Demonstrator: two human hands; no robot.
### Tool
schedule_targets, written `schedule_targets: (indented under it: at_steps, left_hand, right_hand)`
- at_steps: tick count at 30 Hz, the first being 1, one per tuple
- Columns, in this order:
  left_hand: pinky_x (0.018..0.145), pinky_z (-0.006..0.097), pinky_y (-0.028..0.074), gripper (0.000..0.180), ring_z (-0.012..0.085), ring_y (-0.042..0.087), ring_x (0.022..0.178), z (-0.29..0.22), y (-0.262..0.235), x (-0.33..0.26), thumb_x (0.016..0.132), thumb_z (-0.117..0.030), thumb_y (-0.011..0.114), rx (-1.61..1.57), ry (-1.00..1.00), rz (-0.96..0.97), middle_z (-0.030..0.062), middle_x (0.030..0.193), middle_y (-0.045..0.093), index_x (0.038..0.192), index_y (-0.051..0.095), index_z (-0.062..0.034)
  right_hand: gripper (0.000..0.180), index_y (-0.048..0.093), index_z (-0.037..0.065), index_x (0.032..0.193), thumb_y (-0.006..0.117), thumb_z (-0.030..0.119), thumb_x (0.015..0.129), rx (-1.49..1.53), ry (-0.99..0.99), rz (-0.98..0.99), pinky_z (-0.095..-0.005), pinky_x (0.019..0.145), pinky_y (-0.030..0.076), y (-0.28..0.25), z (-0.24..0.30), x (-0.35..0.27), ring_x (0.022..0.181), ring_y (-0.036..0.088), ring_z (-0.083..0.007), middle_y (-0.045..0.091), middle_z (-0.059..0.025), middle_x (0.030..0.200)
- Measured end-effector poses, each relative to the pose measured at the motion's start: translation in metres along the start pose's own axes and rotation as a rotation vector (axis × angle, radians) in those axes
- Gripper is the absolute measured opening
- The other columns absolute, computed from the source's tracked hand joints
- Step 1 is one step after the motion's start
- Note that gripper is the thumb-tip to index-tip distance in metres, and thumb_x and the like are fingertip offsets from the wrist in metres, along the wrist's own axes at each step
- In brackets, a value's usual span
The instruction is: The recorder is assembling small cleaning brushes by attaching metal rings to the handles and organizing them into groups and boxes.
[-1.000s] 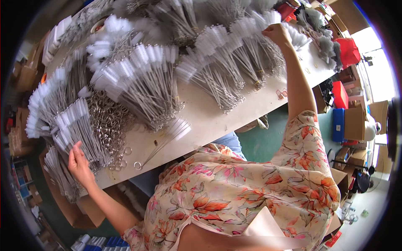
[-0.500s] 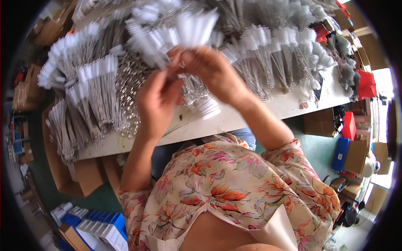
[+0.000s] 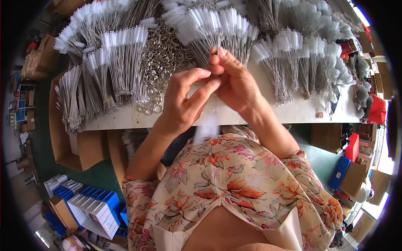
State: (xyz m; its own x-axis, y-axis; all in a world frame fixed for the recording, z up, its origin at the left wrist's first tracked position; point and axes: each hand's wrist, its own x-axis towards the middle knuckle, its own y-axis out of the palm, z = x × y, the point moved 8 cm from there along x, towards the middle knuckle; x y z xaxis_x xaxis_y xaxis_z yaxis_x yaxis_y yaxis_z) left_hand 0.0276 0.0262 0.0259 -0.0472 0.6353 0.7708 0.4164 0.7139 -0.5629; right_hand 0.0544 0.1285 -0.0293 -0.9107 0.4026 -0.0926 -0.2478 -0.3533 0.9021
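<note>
My left hand (image 3: 184, 98) and my right hand (image 3: 237, 81) meet above the white table (image 3: 234, 117), fingertips pressed together. Below them, by the table's front edge, the blurred white bristles of a tube brush (image 3: 206, 129) point toward my body. Its wire runs up toward my left fingertips and gets lost there. My right thumb and index finger are pinched, but what lies between them is hidden. Just beyond my hands lies a bunch of white tube brushes (image 3: 201, 27) with thin wire stems. Left of it spreads a heap of silver split rings (image 3: 161, 52).
More bundles of tube brushes stand at the left (image 3: 121, 54) and at the right (image 3: 289, 54). A small copper-coloured clip (image 3: 319, 113) lies near the table's right front. Below the table are an open cardboard box (image 3: 79, 152) and blue-and-white bins (image 3: 94, 209).
My hands have turned against each other and now meet more closely. A blurred brush head now shows below them. The view has shifted, so the table sits higher and further right.
</note>
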Motion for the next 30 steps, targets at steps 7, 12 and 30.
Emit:
schedule_targets:
  at_steps: [7, 12, 30]
  left_hand:
    - [0.099, 0.044, 0.029, 0.100, 0.0306, 0.039, 0.118, 0.034, -0.048, 0.043, 0.063, -0.039, 0.078, -0.486, -0.178, 0.027, 0.0188, 0.136, 0.029, 0.134, 0.023, 0.0032]
    - [0.099, 0.040, 0.032, 0.084, 0.0271, 0.044, 0.116, 0.025, -0.004, 0.005, 0.063, -0.036, 0.077, -0.879, -0.396, 0.361, 0.0178, 0.128, 0.040, 0.127, 0.036, -0.0003]
    - [0.047, 0.030, 0.042, 0.024, 0.0184, 0.054, 0.049, 0.053, -0.021, -0.141, 0.078, -0.026, 0.066, 0.200, -0.988, 0.314, 0.0053, 0.060, 0.055, 0.079, 0.056, -0.0049]
  right_hand:
    - [0.017, 0.061, 0.001, 0.093, 0.052, 0.014, 0.089, -1.181, 0.016, 0.239, -0.0222, 0.060, 0.040, 0.031, -0.010, -0.019, 0.063, 0.048, -0.0077, 0.055, 0.0002, 0.072]
    - [0.013, 0.062, 0.003, 0.092, 0.053, 0.011, 0.087, -1.280, 0.009, 0.338, -0.0230, 0.060, 0.044, 0.037, -0.014, -0.031, 0.066, 0.054, -0.0082, 0.059, -0.0027, 0.073]
    - [0.009, 0.064, 0.005, 0.086, 0.060, 0.010, 0.079, -2.494, -0.029, 0.077, -0.0332, 0.057, 0.048, -0.070, 0.048, -0.103, 0.065, 0.061, -0.0270, 0.061, -0.0100, 0.077]
